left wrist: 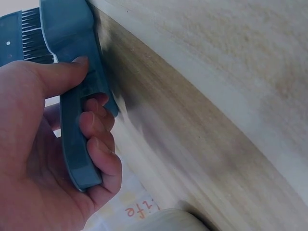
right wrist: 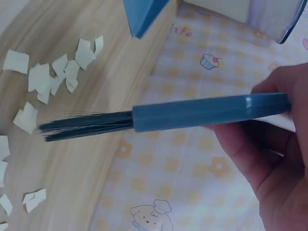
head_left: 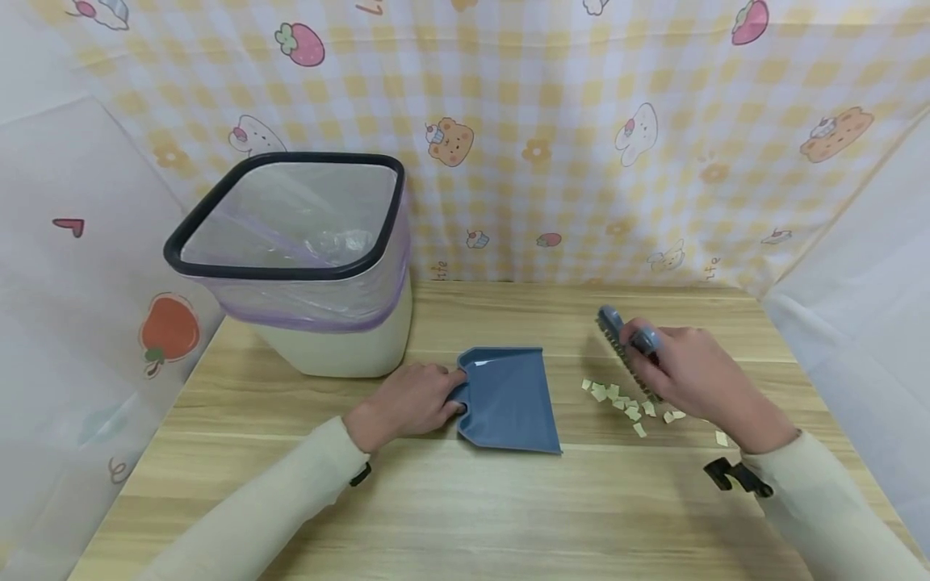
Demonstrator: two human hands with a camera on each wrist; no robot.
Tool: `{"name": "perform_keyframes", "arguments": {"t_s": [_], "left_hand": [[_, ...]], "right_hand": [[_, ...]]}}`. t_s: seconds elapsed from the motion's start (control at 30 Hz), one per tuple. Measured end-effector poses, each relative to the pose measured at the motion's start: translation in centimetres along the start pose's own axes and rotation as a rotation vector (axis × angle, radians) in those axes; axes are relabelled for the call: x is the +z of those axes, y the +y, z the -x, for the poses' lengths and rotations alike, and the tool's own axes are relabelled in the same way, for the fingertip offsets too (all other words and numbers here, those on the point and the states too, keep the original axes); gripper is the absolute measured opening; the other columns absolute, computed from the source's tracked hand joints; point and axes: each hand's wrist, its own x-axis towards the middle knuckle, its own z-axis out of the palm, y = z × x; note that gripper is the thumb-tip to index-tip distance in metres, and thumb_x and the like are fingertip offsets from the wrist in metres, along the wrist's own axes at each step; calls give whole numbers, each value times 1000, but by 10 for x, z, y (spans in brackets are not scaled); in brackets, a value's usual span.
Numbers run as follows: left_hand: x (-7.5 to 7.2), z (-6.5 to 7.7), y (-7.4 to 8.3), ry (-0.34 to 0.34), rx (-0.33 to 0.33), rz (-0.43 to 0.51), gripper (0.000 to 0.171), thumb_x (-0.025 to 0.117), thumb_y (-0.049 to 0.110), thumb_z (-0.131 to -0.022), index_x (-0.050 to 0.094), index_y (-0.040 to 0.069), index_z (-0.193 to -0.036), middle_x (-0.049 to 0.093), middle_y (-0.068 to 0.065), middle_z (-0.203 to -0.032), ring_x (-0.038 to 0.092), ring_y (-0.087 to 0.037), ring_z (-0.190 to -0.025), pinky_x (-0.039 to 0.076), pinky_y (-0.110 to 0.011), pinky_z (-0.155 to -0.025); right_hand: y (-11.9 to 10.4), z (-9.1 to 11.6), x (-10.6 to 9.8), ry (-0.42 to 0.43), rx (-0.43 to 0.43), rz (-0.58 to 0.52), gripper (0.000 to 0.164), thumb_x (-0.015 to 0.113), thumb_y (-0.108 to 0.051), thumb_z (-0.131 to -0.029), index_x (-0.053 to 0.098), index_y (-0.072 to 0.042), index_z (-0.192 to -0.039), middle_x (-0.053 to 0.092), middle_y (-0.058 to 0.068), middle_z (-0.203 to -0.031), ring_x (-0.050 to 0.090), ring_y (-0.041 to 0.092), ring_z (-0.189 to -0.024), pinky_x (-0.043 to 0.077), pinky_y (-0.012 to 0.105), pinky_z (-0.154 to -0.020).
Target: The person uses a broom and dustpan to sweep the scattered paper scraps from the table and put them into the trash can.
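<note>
The left hand [head_left: 410,395] grips the dustpan [head_left: 504,399], lip [head_left: 550,403] facing the table's [head_left: 788,383] right edge, presumably to receive paper scraps [head_left: 634,412] beside the brush [head_left: 609,317] that the right hand [head_left: 701,378] holds.

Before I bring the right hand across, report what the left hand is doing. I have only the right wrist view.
Observer: The left hand grips the dustpan by its handle.

Operator: I get just a blue piece of that pan. Tell me which way it opens.

Observer: In the head view, its wide open side faces the pale scraps.

Operator: Good. Now the bin; I see only part of its side. Describe the top.

Observer: The top is open, with no lid over it.
</note>
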Motion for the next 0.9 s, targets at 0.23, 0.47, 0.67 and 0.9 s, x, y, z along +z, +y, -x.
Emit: {"name": "perform_keyframes", "arguments": {"t_s": [0.23,0.47,0.67,0.9], "left_hand": [[1,1,0,3,-1,-14,25,73,30,-107,72,8,-118,71,-7,-92,73,-26,-81,60,-45,-73],[1,1,0,6,9,-27,26,73,30,-107,72,7,-119,72,-8,-92,73,-26,-82,61,-45,-74],[3,0,-1,8,13,-25,26,73,31,-107,72,8,-120,71,-7,-92,73,-25,-81,61,-45,-74],[2,1,0,13,14,-41,28,73,32,-107,72,8,-122,73,-8,-94,74,-27,-83,61,-45,-75]], "right_hand": [[-4,-11,10,-21,67,69,11,62,-6,-99,55,-13,-103,49,-10,-66,40,3,-51,37,29,-46],[-11,-18,29,-102,112,39,6,58,-9,-104,53,-11,-104,45,-9,-66,38,4,-51,35,29,-45],[-16,-23,34,-131,164,-33,4,61,-8,-106,60,-10,-108,58,-6,-69,46,6,-51,42,32,-48],[-20,-25,33,-43,124,-66,11,64,-4,-100,67,-10,-109,58,-10,-65,42,1,-51,40,29,-48]]}}
